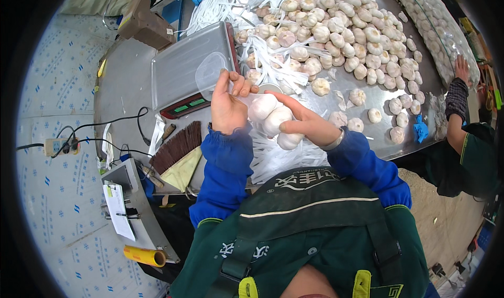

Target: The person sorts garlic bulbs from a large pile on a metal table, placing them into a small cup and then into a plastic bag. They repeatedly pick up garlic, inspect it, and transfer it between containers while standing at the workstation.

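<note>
My right hand (311,121) cups several garlic bulbs (271,115) inside a white mesh net in front of my chest. At the net's loose upper end, my left hand (230,105) has its fingers closed on the netting. Beyond that hand, the mesh end (212,71) spreads over the corner of a steel-topped digital scale (189,59). A large pile of loose garlic bulbs (350,34) covers the table's far side. White net strips (271,61) lie among the bulbs, and more white strips (283,160) sit below my hands.
A brush (181,154) with dark bristles lies to the left, near black cables (118,124). A brown plastic device (147,20) stands behind the scale. At the right, a co-worker's hand (461,69) touches a big clear bag of garlic (429,26). A blue glove (420,128) lies near the table edge.
</note>
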Tool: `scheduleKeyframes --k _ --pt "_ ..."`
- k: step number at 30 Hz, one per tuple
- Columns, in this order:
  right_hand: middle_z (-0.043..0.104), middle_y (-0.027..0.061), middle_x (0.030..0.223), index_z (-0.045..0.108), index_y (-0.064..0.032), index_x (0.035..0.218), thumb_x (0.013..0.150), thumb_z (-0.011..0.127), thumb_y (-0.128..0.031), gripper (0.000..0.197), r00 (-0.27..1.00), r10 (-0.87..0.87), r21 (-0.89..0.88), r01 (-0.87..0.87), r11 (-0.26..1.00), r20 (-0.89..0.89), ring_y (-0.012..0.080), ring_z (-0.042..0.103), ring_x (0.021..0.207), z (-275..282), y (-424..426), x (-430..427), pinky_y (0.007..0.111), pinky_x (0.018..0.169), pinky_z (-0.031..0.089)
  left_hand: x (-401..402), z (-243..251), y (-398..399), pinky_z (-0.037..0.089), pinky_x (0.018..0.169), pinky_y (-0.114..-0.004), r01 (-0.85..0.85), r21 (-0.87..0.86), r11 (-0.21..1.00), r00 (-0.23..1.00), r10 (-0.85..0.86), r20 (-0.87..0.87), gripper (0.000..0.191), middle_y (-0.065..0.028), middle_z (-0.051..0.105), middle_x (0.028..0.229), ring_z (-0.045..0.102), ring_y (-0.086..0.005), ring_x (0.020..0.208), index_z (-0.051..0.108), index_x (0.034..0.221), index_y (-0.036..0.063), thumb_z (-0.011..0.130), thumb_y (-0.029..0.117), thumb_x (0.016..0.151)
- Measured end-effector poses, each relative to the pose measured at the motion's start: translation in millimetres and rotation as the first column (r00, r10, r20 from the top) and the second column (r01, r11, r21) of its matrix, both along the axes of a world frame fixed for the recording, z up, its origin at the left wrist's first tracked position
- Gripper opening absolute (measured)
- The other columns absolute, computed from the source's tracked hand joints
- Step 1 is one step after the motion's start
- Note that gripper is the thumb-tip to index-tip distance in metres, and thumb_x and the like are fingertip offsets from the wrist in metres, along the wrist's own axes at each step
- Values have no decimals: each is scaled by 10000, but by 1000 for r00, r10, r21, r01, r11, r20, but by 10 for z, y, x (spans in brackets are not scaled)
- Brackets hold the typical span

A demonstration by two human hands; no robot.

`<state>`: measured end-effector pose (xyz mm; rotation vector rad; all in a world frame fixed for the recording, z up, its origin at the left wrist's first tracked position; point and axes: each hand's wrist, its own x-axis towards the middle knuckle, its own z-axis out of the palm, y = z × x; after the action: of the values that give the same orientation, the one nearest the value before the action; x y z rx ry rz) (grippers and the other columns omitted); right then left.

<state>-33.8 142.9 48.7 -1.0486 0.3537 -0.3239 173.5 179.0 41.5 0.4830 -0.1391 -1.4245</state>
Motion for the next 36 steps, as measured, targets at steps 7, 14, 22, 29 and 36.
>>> scheduleKeyframes --k 7,14,22,29,36 --pt "539 93 1256 341 -95 1449 880 573 -228 629 995 -61 -1 61 998 -75 167 523 1115 208 -200 100 285 957 404 -6 -169 460 404 998 -486 -182 101 978 871 112 479 526 -174 464 1279 489 -305 1151 343 1352 10 454 361 975" --pt "503 84 1310 378 -96 1435 882 586 -214 603 929 -87 -356 -51 933 -361 166 485 1154 90 -444 263 270 967 384 -285 -337 605 472 945 -411 -229 177 957 726 46 686 564 -177 420 1349 510 -268 1155 295 1408 -7 494 283 969" --pt "620 127 1075 471 -57 1311 899 568 -277 477 988 55 -243 -89 966 -143 185 629 888 691 -553 153 302 786 518 -204 -135 697 492 888 -323 -346 11 938 431 149 890 561 -160 471 1308 541 -216 1072 350 1384 14 551 13 860" --pt "601 180 1138 439 32 1314 917 510 -338 547 965 13 114 -44 993 261 250 613 1014 772 -406 -492 353 884 500 -904 10 95 474 912 -355 203 -36 979 162 3 987 625 -140 448 1321 497 -237 1148 381 1374 47 651 63 811" --pt "604 176 1157 447 -6 1308 979 413 -395 510 840 -531 356 466 810 109 316 638 966 54 -195 -1071 405 770 538 -1162 -14 132 486 800 -285 22 12 1000 267 -18 964 338 -88 633 1029 597 -153 920 538 1194 17 596 41 863"
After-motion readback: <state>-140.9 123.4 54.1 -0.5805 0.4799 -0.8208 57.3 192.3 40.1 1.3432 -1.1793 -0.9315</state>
